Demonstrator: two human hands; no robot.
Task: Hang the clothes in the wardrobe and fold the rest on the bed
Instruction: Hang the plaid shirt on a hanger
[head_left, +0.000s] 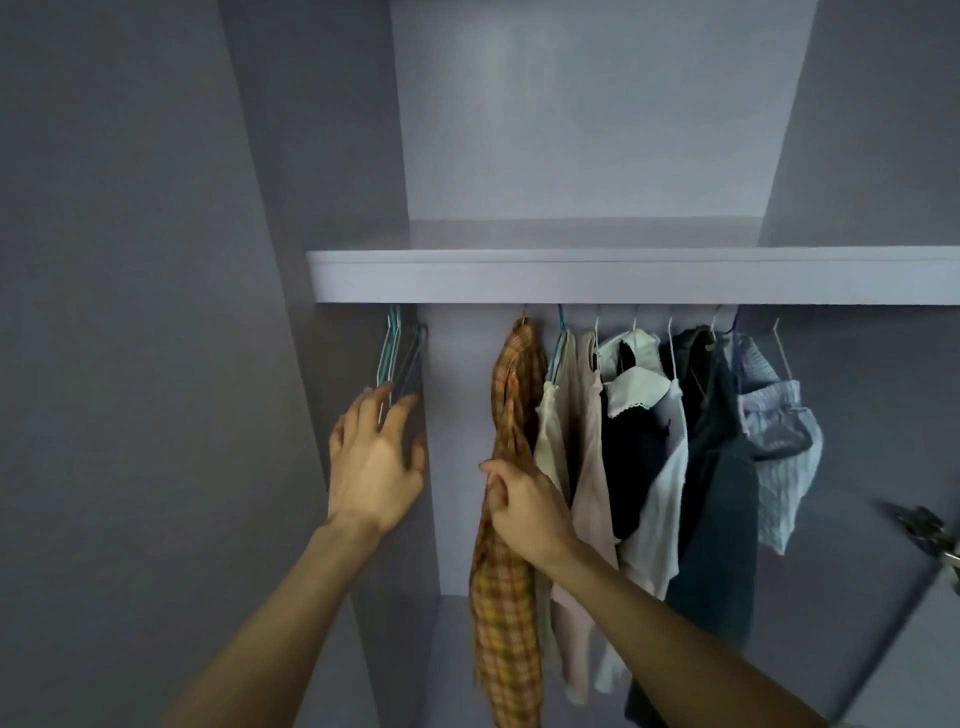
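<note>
Setting: interior of a pale grey wardrobe (597, 130), dimly lit. A shelf (623, 275) crosses the centre of the frame; the rail beneath it is hidden behind the shelf edge.

Item 1: empty hangers (397, 358), teal and dark, bunched at centre left just under the shelf.

Item 2: orange plaid shirt (506, 597), hung at the centre of the frame, leftmost of the hung garments.

Item 3: row of hung clothes (675, 441) to the right of the plaid shirt: cream and pink pieces, a black-and-white top, dark denim, a light blue striped piece at far right. They are pressed close together.

Item 4: left hand (376, 462), centre left, fingers spread and relaxed, tips at the lower ends of the empty hangers; nothing gripped.

Item 5: right hand (524, 512), centre, fingers curled round a fold of the plaid shirt, thumb pinching the cloth.

Item 6: blurred metal fitting (930, 530) at right edge, probably a door hinge.

Step in hand, as judged: hanging stage. The plaid shirt looks hung and is being held or settled, while the left hand goes for a spare hanger.

Next move calls for: closing the left fingers on one hanger only and unhooking it from the bunch without dragging its neighbours.

Brands, labels, writing: none legible.
</note>
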